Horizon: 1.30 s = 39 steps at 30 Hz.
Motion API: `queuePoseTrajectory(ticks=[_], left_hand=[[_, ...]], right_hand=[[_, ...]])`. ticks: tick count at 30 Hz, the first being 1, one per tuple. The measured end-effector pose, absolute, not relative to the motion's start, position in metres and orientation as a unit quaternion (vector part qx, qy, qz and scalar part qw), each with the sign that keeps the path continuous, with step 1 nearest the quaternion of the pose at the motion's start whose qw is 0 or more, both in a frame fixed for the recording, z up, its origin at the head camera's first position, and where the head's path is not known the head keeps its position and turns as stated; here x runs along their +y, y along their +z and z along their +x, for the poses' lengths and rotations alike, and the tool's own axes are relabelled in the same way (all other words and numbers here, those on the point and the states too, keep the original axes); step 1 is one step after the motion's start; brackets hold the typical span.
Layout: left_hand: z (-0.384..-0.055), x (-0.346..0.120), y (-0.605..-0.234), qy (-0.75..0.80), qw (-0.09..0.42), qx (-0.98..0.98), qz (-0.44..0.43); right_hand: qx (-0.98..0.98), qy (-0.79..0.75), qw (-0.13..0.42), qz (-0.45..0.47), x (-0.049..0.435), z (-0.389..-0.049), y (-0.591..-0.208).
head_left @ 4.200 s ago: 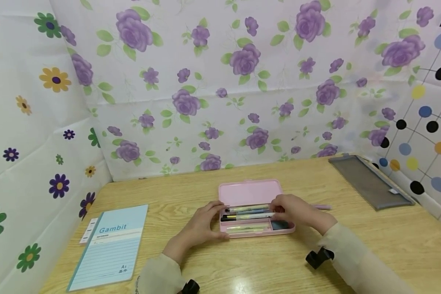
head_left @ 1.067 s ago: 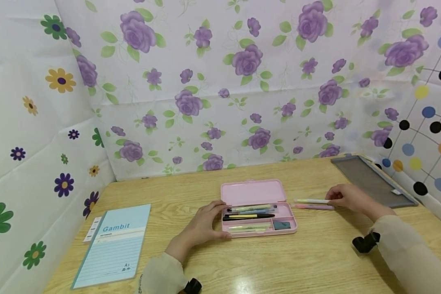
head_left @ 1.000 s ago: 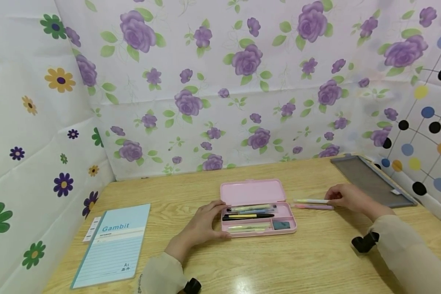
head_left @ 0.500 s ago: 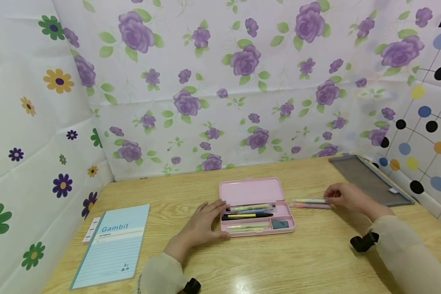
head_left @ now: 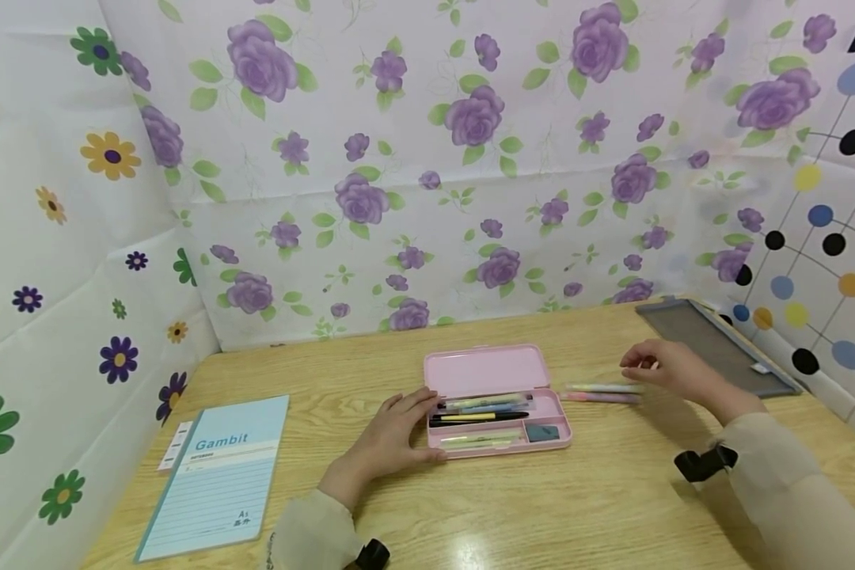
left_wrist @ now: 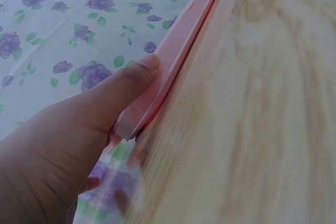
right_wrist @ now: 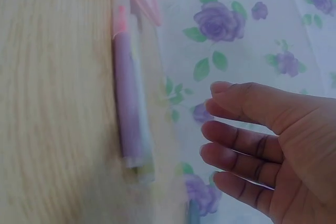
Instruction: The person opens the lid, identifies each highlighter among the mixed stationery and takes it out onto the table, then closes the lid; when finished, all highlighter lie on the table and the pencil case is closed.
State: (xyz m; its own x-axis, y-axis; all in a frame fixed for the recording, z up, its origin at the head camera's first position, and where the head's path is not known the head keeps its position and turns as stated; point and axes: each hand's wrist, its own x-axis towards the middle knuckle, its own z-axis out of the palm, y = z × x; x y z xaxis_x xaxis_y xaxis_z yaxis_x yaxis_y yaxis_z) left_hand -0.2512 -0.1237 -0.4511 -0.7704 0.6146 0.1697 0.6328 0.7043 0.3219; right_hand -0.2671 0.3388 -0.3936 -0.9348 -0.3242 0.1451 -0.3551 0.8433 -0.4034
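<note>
A pink pencil case [head_left: 486,370] lies on the table with its lid folded back. Several pens, one of them black and yellow [head_left: 479,417], and a dark eraser [head_left: 542,433] lie in its compartments. My left hand [head_left: 388,437] holds the case's left end, thumb on the front side wall and fingers at the back. To the right of the case, a white pen [head_left: 602,388] and a purple highlighter [head_left: 606,397] lie side by side. Just above their right ends hovers my right hand [head_left: 673,370], apart from them and holding nothing; its fingers are loosely bent in the right wrist view.
A light blue notebook [head_left: 217,475] lies at the left, with a white card [head_left: 175,445] partly under it. A flat grey mesh pouch [head_left: 716,348] lies at the back right, behind the right hand. Patterned sheets [head_left: 399,198] stand around the table.
My right hand carried the white pen from the pencil case to beside the purple highlighter. In the last half second it let go and rose slightly. The left hand stayed on the case.
</note>
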Motion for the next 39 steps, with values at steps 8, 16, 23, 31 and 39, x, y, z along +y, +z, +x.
queuePoseTrajectory(ticks=[8,16,23,31,39], left_hand=[[-0.252,-0.123,-0.453,-0.192,0.019,-0.925,-0.327],[-0.249,-0.124,-0.449,-0.209,0.019,-0.92,-0.332],[-0.252,-0.124,-0.451,-0.206,0.017,-0.921,-0.329],[-0.252,-0.124,-0.451,-0.212,0.012,-0.92,-0.328],[-0.252,-0.123,-0.451,-0.206,0.012,-0.922,-0.327]], right_hand=[[-0.957,0.209,0.036,0.196,0.32,-0.264,-0.371],[-0.949,0.217,0.035,0.227,0.29,-0.26,-0.352],[-0.938,0.22,0.042,0.263,0.263,-0.261,-0.351],[-0.932,0.228,0.027,0.282,0.236,-0.266,-0.362],[-0.922,0.23,0.01,0.312,0.211,-0.272,-0.381]])
